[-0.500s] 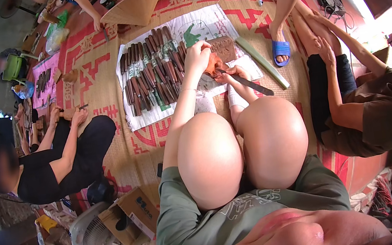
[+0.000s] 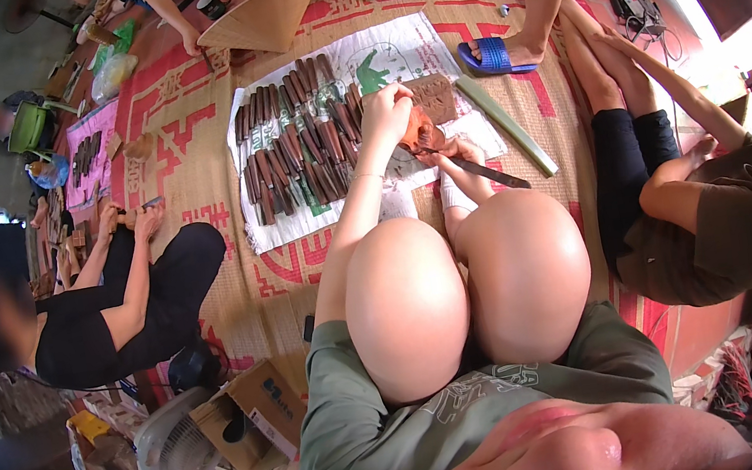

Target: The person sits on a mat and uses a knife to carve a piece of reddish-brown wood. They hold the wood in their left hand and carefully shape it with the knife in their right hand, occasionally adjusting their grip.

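My left hand grips a small reddish-brown wooden piece above the white sheet. My right hand holds a long dark chisel, its tip touching the wooden piece. Both hands reach out past my raised bare knees. Several dark carving chisels lie in rows on the sheet just left of my hands. A carved brown wooden block rests beyond the piece.
A green strip lies right of my hands. A person in black sits at left working on wood. Another person sits at right. Someone in blue sandals stands beyond. A conical hat, a fan and a cardboard box lie around on the woven mat.
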Available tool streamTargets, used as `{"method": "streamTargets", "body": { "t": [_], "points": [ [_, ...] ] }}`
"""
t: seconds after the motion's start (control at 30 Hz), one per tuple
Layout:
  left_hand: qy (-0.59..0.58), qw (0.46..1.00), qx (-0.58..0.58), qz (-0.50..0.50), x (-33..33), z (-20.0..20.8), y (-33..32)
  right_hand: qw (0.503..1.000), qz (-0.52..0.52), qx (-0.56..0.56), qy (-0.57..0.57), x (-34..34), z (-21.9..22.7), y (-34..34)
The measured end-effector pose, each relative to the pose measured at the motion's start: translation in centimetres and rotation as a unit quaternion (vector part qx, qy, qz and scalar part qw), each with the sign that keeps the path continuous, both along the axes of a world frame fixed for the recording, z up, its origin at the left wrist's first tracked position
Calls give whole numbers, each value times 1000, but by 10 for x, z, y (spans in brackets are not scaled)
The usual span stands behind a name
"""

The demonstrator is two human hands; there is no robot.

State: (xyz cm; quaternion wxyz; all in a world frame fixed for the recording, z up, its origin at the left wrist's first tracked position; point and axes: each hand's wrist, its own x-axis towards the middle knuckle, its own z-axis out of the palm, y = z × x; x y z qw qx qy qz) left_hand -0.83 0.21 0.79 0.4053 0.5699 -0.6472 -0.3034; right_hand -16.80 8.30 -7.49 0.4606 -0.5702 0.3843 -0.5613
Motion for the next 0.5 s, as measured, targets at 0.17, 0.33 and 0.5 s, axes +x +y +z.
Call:
{"method": "streamTargets", "body": {
  "t": [0.17, 0.33, 0.5],
  "points": [
    [-6, 1000, -14, 7, 2, -3, 5, 987, 37, 145, -55, 11, 33, -16],
    [8, 1000, -15, -5, -4, -3, 4, 998, 2, 66, -24, 6, 5, -7],
    [16, 1000, -10, 3, 1, -5, 1, 976, 23, 185, -108, 6, 20, -15]
  ]
}}
